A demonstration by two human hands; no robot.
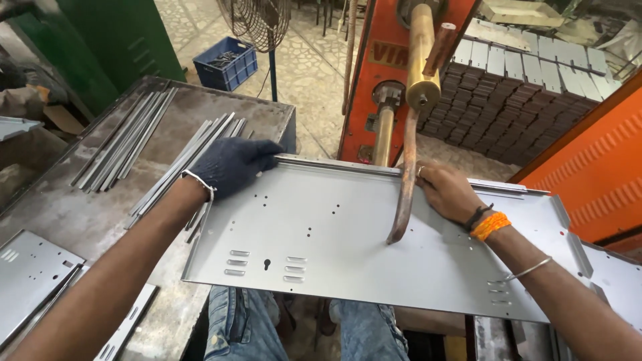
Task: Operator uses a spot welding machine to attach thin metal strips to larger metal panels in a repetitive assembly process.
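A person's view looked down on a metal workshop bench. At far left, flat grey sheet-metal panels (30,274) lay stacked at the corner of a worn steel table (80,214). Further in, two loose bundles of thin metal strips (127,144) lay on the tabletop, apart from each other. Beyond the table stood a blue crate (226,63) and a floor fan (257,23).

The left hand (231,166), in a dark knitted glove, gripped the far left corner of a large grey sheet-metal panel (334,234), fingers curled over its folded edge. The panel lay flat across the person's lap and bench edge, with punched holes and small slots near its near side.

At centre, an orange spot-welding machine (384,60) rose behind the panel; its curved copper arm (406,180) came down with its tip just above or touching the sheet; I could not tell which.

The bare right hand (447,190), with an orange wristband, pressed on the panel's far edge beside the arm, fingers closed over the rim.

At right, stacks of small metal parts (515,93) filled the background. No weld marks showed on the panel, so the welding seemed barely begun.
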